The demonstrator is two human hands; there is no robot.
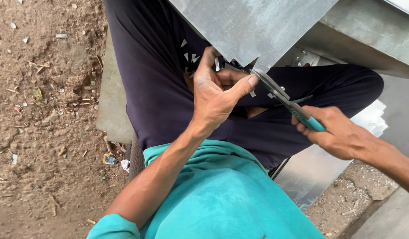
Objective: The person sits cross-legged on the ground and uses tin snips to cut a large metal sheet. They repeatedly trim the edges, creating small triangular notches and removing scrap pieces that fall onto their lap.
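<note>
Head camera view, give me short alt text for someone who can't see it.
A seated person's right hand works teal-handled snips at a grey metal sheet edge, which the left hand steadies. Small metal offcuts lie on dark trousers.

Metal sheet [253, 26] cut by top edge

The person wears a teal short-sleeved shirt [222, 194] and dark navy trousers [155, 79]; forearms and hands are bare.
</note>
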